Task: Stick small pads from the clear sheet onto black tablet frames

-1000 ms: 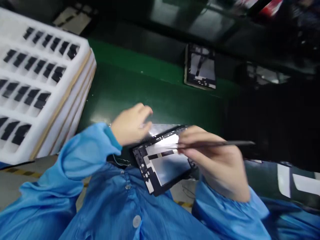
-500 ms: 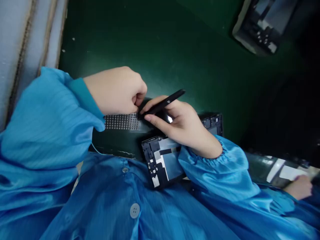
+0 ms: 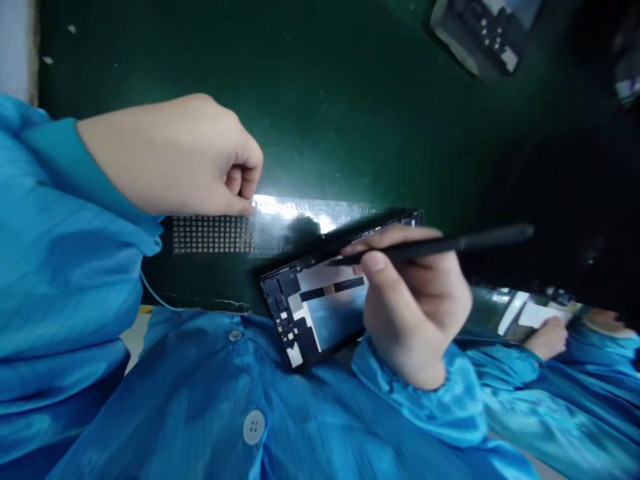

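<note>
My left hand (image 3: pixel 190 157) is closed, thumb and finger pinching the upper edge of a clear strip (image 3: pixel 285 223) that carries rows of small dark square pads (image 3: pixel 213 235) at its left end. My right hand (image 3: pixel 415 300) is closed around black tweezers (image 3: pixel 450 245), blurred by motion. Their points reach over the upper part of an opened tablet-like device (image 3: pixel 335 327). The device lies tilted near my body, its silver-grey inside and black frame showing. Part of it is hidden behind my right hand. Whether the tips hold a pad I cannot tell.
Another opened device (image 3: pixel 480 33) lies at the upper right of the green table (image 3: pixel 310 120). A grey-white panel edge (image 3: pixel 17 47) stands at the upper left. At the lower right, a co-worker's hand (image 3: pixel 549 339) is beside a white piece (image 3: pixel 541 313).
My right hand with the tweezers has moved right and down, from the strip to over the device. My left hand keeps its pinch on the strip. The whole view has shifted.
</note>
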Motion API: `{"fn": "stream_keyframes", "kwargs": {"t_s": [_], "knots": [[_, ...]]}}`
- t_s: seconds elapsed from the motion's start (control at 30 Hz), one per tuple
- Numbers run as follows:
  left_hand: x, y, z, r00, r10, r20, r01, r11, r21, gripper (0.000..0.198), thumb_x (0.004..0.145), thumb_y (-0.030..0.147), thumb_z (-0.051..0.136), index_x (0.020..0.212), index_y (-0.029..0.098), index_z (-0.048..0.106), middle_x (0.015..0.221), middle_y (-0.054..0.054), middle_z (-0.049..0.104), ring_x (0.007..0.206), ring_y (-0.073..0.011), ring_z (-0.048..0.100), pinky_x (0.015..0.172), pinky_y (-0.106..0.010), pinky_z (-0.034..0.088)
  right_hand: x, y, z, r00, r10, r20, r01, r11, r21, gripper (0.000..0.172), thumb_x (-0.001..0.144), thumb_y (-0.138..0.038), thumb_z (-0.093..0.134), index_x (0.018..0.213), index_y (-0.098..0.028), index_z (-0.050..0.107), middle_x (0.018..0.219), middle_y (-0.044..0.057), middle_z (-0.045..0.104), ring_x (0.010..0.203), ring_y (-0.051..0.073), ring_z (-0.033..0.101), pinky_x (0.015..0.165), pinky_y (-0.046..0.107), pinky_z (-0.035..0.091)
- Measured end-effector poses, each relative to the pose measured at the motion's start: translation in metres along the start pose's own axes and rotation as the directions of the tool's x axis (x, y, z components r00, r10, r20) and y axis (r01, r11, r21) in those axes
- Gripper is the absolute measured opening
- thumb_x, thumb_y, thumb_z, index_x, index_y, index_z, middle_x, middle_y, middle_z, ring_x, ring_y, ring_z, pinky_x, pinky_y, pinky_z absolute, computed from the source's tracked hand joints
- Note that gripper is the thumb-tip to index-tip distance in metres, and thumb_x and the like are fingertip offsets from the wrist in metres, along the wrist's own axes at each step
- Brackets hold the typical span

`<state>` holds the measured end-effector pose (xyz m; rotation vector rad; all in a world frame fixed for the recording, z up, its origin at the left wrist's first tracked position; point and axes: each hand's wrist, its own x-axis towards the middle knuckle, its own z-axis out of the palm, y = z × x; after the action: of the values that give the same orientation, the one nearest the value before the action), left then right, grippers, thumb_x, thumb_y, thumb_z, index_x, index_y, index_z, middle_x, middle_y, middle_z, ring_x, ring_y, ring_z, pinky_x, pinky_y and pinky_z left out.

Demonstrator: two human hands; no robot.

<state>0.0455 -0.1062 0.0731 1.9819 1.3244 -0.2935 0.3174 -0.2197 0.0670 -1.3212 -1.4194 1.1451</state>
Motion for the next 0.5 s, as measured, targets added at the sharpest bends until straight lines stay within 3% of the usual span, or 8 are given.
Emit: {"fn": "stream_keyframes", "kwargs": {"t_s": [0.07, 0.2, 0.33, 0.5], "knots": [[0.001, -0.009, 0.0, 1.0, 0.017, -0.025, -0.017, 1.0, 0.003, 0.062, 0.076, 0.071, 0.058, 0.093, 0.018, 0.084, 0.066, 0.007, 0.067, 0.075, -0.0122, 0.07, 0.108, -0.046, 0.06, -0.023, 0.01, 0.0, 0.997, -0.037, -0.072, 0.035, 0.999, -0.032, 0.023, 0.104, -0.016, 0.076, 0.124, -0.028, 0.076, 0.106, 0.002, 0.08, 0.098, 0.016, 0.08, 0.092, 0.032, 0.069], [0.004, -0.032, 0.003, 0.999, -0.025, 0.028, 0.026, 1.0, -0.012, 0.089, 0.065, 0.097, 0.049, 0.1, 0.023, 0.085, 0.065, 0.009, 0.062, 0.086, -0.0207, 0.078, 0.114, -0.059, 0.058, -0.033, 0.025, 0.008, 0.99, -0.136, -0.043, 0.133, 0.989, -0.071, 0.026, 0.103, -0.012, 0.073, 0.125, -0.026, 0.076, 0.109, 0.005, 0.079, 0.103, 0.019, 0.081, 0.094, 0.037, 0.071], [0.007, -0.048, 0.008, 0.995, -0.086, 0.04, 0.087, 0.996, -0.012, 0.086, 0.065, 0.094, 0.058, 0.103, 0.022, 0.085, 0.065, 0.008, 0.063, 0.087, -0.0233, 0.079, 0.115, -0.064, 0.057, -0.027, 0.023, 0.01, 0.985, -0.175, 0.013, 0.175, 0.974, -0.142, 0.028, 0.101, -0.008, 0.072, 0.124, -0.024, 0.074, 0.108, 0.006, 0.08, 0.103, 0.02, 0.081, 0.09, 0.038, 0.071], [0.007, -0.05, 0.011, 0.999, 0.015, 0.038, -0.014, 1.0, -0.023, 0.069, 0.076, 0.083, 0.062, 0.103, 0.023, 0.084, 0.073, 0.006, 0.067, 0.109, -0.0293, 0.08, 0.127, -0.061, 0.052, -0.014, 0.0, 0.005, 0.975, -0.178, 0.131, 0.207, 0.942, -0.264, 0.032, 0.098, -0.006, 0.077, 0.124, -0.023, 0.075, 0.112, 0.006, 0.081, 0.104, 0.02, 0.081, 0.087, 0.037, 0.071]]}}
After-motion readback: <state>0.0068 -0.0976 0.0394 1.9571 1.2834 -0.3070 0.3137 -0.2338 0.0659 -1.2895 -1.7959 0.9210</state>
